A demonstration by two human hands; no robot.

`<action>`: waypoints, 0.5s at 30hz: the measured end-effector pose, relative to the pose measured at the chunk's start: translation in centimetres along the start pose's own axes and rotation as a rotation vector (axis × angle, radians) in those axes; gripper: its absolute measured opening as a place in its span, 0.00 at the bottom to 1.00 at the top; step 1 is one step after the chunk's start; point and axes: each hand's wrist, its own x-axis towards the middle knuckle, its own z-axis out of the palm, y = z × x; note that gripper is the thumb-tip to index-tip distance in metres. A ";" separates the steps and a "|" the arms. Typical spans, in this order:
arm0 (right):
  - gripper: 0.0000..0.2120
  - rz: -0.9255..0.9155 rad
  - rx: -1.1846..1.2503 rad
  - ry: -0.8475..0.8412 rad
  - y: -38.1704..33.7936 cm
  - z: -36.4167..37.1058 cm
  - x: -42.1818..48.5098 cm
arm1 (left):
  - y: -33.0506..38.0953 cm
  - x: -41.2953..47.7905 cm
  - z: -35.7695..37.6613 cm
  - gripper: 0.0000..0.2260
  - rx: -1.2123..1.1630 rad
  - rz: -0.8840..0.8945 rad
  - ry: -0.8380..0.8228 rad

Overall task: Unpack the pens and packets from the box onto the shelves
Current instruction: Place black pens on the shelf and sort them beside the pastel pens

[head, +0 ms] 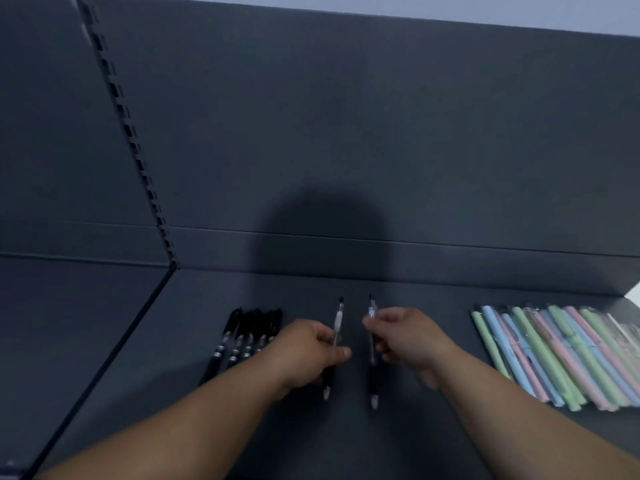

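Head view: we've got the dark shelf (156,375) under both hands, the back panel (346,133) beyond the grips, and a slotted upright (138,157) well off to the left of them. A stack of pastel pen packets (554,351) lies flat on the shelf well out to the right of the right hand (408,337); they're green, blue and pink, and they overlap. A row of black pens (242,337) lies side by side just left of the left hand (308,351), with that wrist hiding part of the rightmost ones. Left hand: fingers curled, thumb and fingers pinching the left pen (337,322) around mid-barrel, clear section pointing away from us, tip sticking out below the fist. Right hand: fingers pinching the right pen (373,389) near its upper end, tip sticking out below the palm. The two pens run roughly parallel, apart, in the gap between the hands. We can't tell whether either pen touches the shelf or is held just above it.
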 end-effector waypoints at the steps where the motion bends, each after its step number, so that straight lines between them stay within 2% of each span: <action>1: 0.06 0.002 -0.068 0.024 0.6 -0.8 0.1 | 0.1 0.4 1.0 0.04 0.032 -0.006 0.010; 3: 0.05 0.006 -0.143 0.044 1.5 -1.5 0.2 | 0.0 1.2 2.5 0.05 0.112 0.004 0.028; 5: 0.07 -0.018 -0.189 0.051 2.1 -2.3 0.3 | 0.3 1.9 3.8 0.11 0.247 0.044 0.061; 9: 0.24 -0.167 -0.513 0.025 2.9 -4.5 -0.2 | 0.3 1.9 5.2 0.25 0.463 0.124 0.175; 11: 0.30 -0.266 -0.580 -0.085 3.2 -5.2 -1.0 | 0.1 1.6 5.6 0.25 0.509 0.150 0.214; 13: 0.35 -0.357 -0.639 -0.211 3.5 -5.3 -1.6 | 0.0 1.4 5.9 0.20 0.510 0.158 0.236; 15: 0.37 -0.454 -0.733 -0.273 3.6 -5.1 -1.6 | 0.0 1.2 6.2 0.17 0.483 0.159 0.269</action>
